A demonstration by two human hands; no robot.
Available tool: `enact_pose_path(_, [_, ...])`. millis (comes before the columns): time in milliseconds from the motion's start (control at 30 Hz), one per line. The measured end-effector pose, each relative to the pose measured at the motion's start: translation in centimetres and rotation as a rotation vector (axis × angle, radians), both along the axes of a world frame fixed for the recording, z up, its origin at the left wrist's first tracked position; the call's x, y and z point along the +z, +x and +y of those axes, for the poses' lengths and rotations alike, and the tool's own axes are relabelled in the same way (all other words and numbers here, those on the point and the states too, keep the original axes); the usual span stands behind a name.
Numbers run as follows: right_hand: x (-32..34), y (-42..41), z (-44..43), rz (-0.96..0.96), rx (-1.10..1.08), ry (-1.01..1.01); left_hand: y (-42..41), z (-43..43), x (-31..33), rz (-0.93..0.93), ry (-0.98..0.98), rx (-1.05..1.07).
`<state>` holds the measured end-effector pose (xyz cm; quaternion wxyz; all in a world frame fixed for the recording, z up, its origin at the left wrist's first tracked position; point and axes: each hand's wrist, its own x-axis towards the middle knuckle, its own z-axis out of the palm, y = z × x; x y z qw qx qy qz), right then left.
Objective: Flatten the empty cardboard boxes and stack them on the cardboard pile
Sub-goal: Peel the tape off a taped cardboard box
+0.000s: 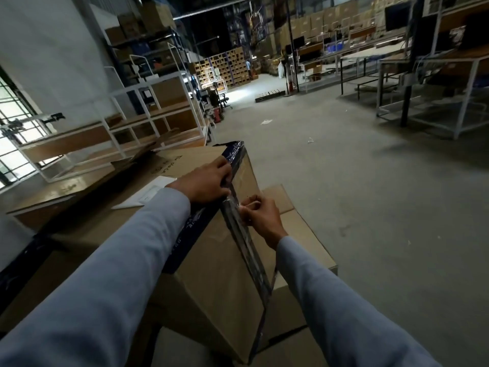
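Observation:
A large brown cardboard box (219, 274) stands in front of me, its edges bound with dark tape. My left hand (205, 182) presses on the box's top right corner, right at the tape. My right hand (260, 217) pinches a strip of shiny tape (247, 250) that runs down the box's front edge and lifts away from the cardboard. A white label (146, 194) lies on the box top. Flattened cardboard (87, 178) lies to the left, and another brown box (299, 239) sits lower on the right.
White metal shelf frames (148, 112) stand at the left near a barred window. Work tables (434, 83) with metal legs line the right. Bare concrete floor (344, 160) stretches ahead toward distant racks of boxes (230, 67).

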<state>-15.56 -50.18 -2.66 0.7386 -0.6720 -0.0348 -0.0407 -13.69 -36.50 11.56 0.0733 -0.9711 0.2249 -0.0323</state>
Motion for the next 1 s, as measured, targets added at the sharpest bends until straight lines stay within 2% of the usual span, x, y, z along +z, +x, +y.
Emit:
enact_pose_path(100, [-0.6, -0.9, -0.1, 0.029, 0.056, 0.160, -0.3, -1.6, -0.4, -0.063, 0.170, 0.132])
enact_pose_path(233, [-1.6, -1.6, 0.1, 0.034, 0.036, 0.198, -1.0, -2.8, -3.2, -0.132, 0.436, 0.295])
enact_pose_path(367, [-2.4, -1.4, -0.6, -0.006, -0.011, 0.100, -0.6, -1.1, -4.6, -0.352, 0.557, 0.210])
enact_pose_path(467, [-5.2, -1.4, -2.5, 0.071, -0.146, 0.018, -0.7, 0.6, -3.9, -0.326, 0.607, 0.219])
enact_pose_path(533, [-8.0, -2.3, -3.9, 0.148, -0.131, -0.007, -0.6, 1.8, -3.6, -0.222, 0.498, 0.260])
enact_pose_path(600, [-9.1, -3.0, -4.0, 0.186, -0.018, -0.021, 0.1, 2.6, -3.2, -0.171, 0.362, 0.267])
enact_pose_path(633, [-8.8, -2.9, -3.5, 0.184, 0.024, -0.021, 0.2, 2.6, -3.3, -0.162, 0.353, 0.252])
enact_pose_path(733, [-4.8, -1.7, -0.8, 0.138, 0.116, 0.105, 0.7, 1.2, -4.2, -0.165, 0.412, 0.155])
enact_pose_path(867, [1.0, 0.1, 1.1, 0.160, 0.142, 0.318, 1.4, -0.5, -4.8, -0.162, 0.293, 0.151])
enact_pose_path(1000, [3.1, 2.5, 0.2, 0.258, 0.201, 0.146, 1.5, 0.1, -5.4, -0.160, 0.231, 0.178])
